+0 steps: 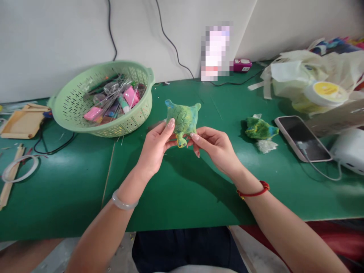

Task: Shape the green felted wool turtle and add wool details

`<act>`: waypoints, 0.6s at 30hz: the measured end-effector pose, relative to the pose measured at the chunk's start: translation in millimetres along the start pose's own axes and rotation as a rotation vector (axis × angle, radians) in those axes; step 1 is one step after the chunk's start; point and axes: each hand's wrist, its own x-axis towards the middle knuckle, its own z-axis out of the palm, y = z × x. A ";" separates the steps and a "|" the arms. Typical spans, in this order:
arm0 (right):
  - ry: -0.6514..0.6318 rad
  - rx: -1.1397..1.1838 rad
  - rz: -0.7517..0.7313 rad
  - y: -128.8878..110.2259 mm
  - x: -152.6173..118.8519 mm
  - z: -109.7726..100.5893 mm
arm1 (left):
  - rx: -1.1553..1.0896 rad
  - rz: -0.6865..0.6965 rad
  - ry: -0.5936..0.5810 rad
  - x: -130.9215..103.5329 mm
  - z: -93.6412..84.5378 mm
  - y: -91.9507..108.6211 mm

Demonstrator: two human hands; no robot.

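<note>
A green, blue and yellow turtle-like figure (183,116) with a cracked surface is held above the green table, its small head pointing down toward me. My left hand (159,142) grips its left side, thumb on top and fingers beneath. On the lower right, my right hand (212,142) pinches one of its limbs between thumb and fingers. A second, darker green lumpy figure (260,127) rests on crumpled clear plastic to the right.
A green basket (122,130) of tools and pink packets stands at the back left. Wooden pieces (21,121) and a white ring (21,168) lie far left. At right are a phone (304,138) with a cable, a round tub (327,93) and plastic bags (298,72).
</note>
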 end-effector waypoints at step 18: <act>0.052 -0.047 -0.010 -3.9 -1.2 0.0 | -0.024 0.011 0.035 0.5 1.2 -0.2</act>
